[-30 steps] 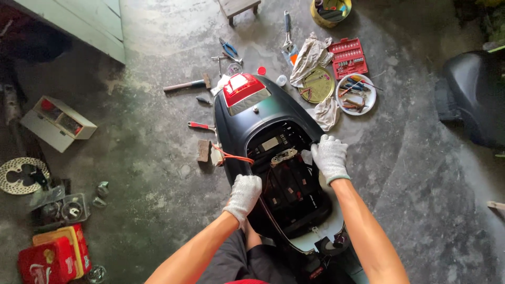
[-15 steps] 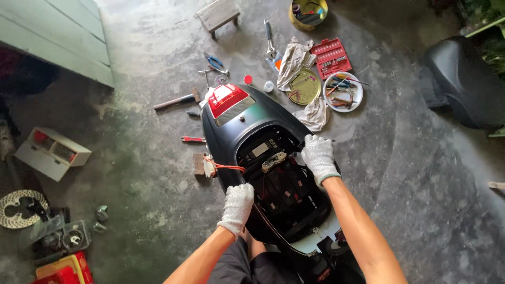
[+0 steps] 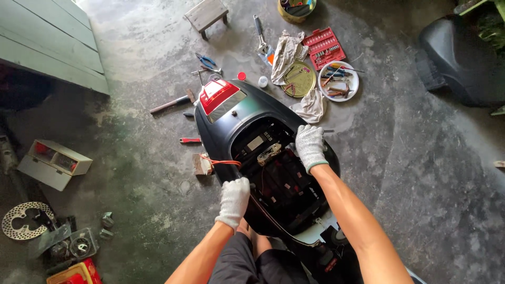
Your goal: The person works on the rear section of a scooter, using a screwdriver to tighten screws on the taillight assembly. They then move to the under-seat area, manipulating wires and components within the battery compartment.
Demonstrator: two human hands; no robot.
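Observation:
A black scooter rear body [image 3: 231, 123] with a red tail light [image 3: 216, 94] lies on the concrete floor, its seat compartment open and showing wiring. My left hand [image 3: 234, 200], in a white knit glove, presses on the left rim of the body near an orange strap [image 3: 223, 162]. My gloved right hand [image 3: 310, 147] rests on the right rim of the compartment, fingers curled over the edge. Both forearms reach in from the bottom of the view.
Tools lie beyond the tail light: a hammer [image 3: 171, 104], pliers [image 3: 209, 62], a red socket set [image 3: 323, 47], a white bowl of tools [image 3: 339, 80], a round tin lid [image 3: 300, 79], rags. A small stool [image 3: 206, 14] stands far back. A brake disc [image 3: 23, 220] and a box [image 3: 52, 163] lie left. A black seat [image 3: 463, 58] sits right.
The view has tilted so the scooter body sits lower in frame. My right hand has slid along the right rim; my left hand stays on the left rim.

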